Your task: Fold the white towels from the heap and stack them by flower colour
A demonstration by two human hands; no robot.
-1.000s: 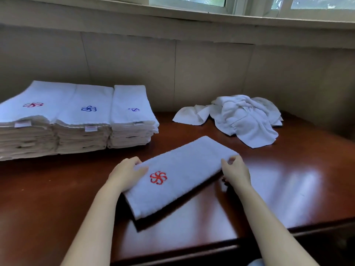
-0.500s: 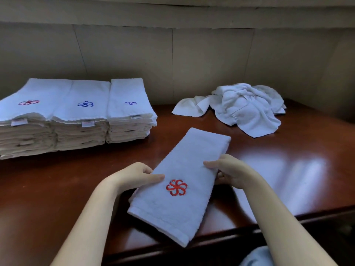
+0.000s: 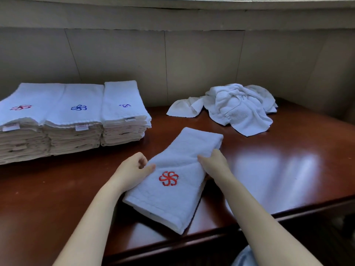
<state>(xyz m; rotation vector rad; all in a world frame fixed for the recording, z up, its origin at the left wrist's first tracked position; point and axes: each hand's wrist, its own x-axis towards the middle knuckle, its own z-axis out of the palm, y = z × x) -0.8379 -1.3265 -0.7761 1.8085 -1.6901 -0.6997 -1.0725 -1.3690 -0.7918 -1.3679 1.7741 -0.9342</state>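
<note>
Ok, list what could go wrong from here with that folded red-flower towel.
1. The folded towel overhangs the table edge; held only at its sides by the left hand and right hand, its layers could slip apart.
2. Two stacks carry blue or purple flowers; it belongs on the red-flower stack, the far left one, so a misplacement is possible.

Glossy dark red-brown wooden table [image 3: 288, 169] against a beige panelled wall [image 3: 201, 64], pale window sill [image 3: 192, 2] above.
</note>
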